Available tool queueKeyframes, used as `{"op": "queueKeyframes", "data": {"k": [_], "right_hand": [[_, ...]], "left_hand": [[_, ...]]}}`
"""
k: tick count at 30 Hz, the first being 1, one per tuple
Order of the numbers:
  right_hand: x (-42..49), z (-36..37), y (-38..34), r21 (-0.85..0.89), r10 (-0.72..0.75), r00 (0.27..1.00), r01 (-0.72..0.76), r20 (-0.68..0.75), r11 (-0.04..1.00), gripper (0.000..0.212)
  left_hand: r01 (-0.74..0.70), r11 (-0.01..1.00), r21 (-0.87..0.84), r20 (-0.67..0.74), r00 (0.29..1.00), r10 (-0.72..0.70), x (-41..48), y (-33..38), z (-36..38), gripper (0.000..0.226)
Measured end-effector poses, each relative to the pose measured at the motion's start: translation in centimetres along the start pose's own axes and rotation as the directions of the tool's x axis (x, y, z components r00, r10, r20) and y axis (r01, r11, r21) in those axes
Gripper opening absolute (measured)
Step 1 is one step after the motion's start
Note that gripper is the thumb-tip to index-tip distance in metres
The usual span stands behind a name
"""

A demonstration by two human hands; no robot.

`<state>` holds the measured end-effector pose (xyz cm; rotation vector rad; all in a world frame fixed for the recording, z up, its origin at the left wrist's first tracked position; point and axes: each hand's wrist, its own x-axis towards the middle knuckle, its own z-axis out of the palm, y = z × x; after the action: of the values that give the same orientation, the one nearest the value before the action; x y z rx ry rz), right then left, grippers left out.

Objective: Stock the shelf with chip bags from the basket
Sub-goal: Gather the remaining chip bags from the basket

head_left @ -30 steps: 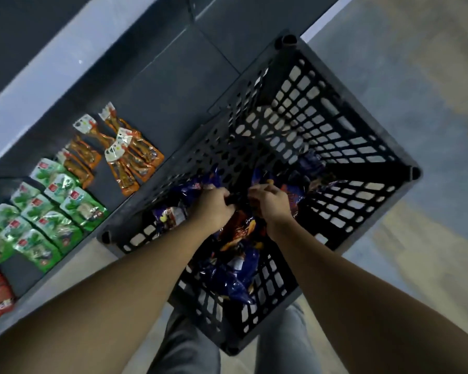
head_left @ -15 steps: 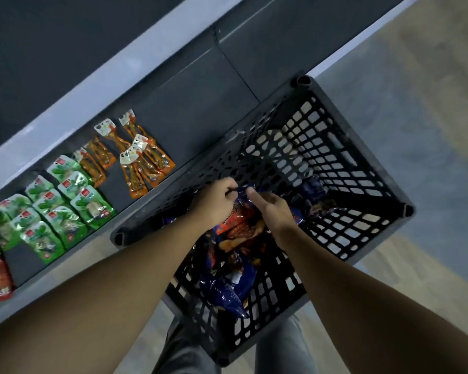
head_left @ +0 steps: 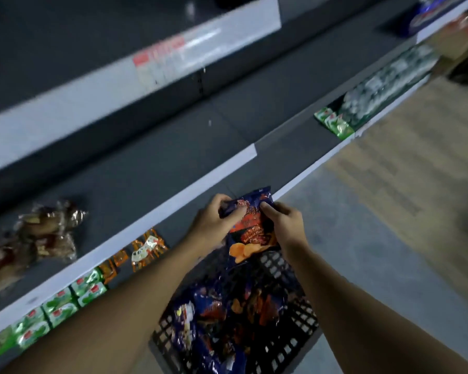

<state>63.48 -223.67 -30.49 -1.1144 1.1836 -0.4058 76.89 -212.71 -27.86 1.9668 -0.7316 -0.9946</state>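
Now | left hand (head_left: pixel 214 225) and right hand (head_left: pixel 284 225) both pinched the top of one chip bag (head_left: pixel 250 228), held above the basket (head_left: pixel 289 314), just before the shelf (head_left: pixel 152 168) | advised: keep both grips, stand bag upright on bare shelf space.

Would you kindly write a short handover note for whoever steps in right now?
Left hand and right hand: both grip one dark-blue barbecue chip bag by its top, lifted above the black perforated plastic basket.
The grey shelf in front has a bare stretch; the picture shows no chip bags on it.
Done: one bag picked.
Left: place it on the shelf, then the remaining blue bags in the basket.
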Motion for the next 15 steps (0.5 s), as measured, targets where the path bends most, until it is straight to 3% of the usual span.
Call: {"op": "queueKeyframes", "data": {"k": [5,10,15], "right_hand": [[-2.5,0.7,-11.0,0.079,-0.176,0.984,0.177,-0.017,0.981,0.012],[-5.3,2.3,-18.4,0.121,-0.345,0.938,0.342,0.011,0.932,0.015],[-8.1,5.2,-24.0,0.212,-0.409,0.908,0.384,0.091,0.899,0.012]], "left_hand": [[-0.13,0.977,-0.166,-0.087,0.989,0.117,-1.4,8.9,-4.5,0.053],[-0.212,0.952,-0.22,-0.176,0.969,0.175,-3.8,14.3,-8.3,0.024],[-0.342,0.92,-0.189,-0.236,0.926,0.295,-6.2,18.2,-13.6,0.024]]}}
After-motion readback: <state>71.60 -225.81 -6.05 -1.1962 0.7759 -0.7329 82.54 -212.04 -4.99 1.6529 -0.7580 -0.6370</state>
